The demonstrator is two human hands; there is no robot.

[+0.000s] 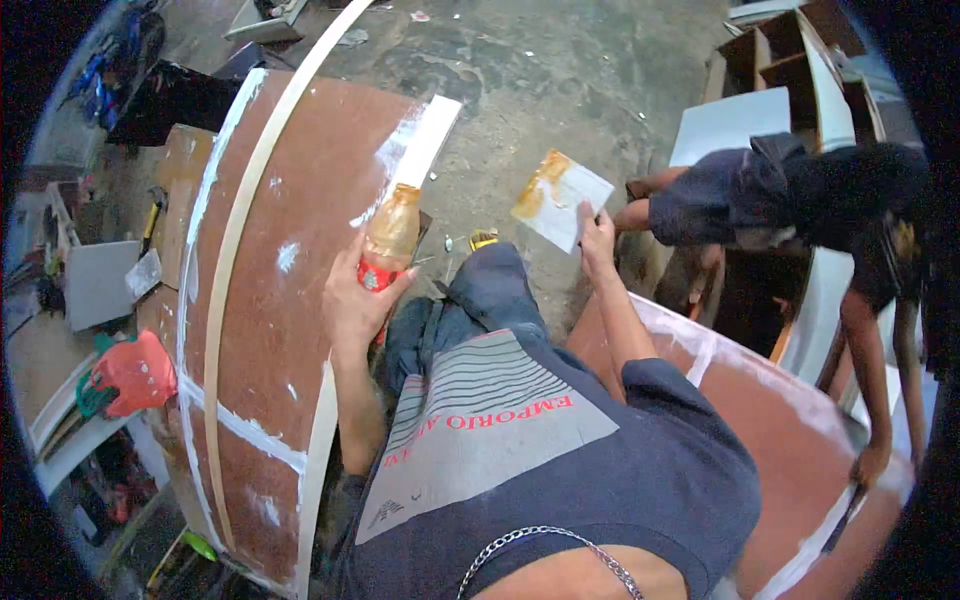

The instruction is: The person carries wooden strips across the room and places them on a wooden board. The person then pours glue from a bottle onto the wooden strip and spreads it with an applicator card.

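Right now, the left hand [352, 295] is wrapped around a bottle [393, 228], clear and amber-stained with a red lower part, its narrower end pointing away from the person. The bottle is over the right edge of a reddish-brown panel [340, 150], and its far end meets, or at least overlaps from above, a short white strip [428, 145]; the overhead angle makes it hard to say whether they touch. The right hand [598, 240] pinches a white square card [565, 200] by its near right corner, thumb and fingers closed on it, and holds it over the grey floor [500, 110], well apart from the bottle. Amber smears cover the card's left side and top corner.

Along the panel runs a long pale strip [238, 230], with white filler on the panel's left edge. Farther left are a red plastic bag [140, 375] and a hammer [153, 215]. On the right, a co-worker [800, 195] bends over a second reddish-brown panel [760, 420], one hand [872, 464] gripping a dark flat tool [845, 518]
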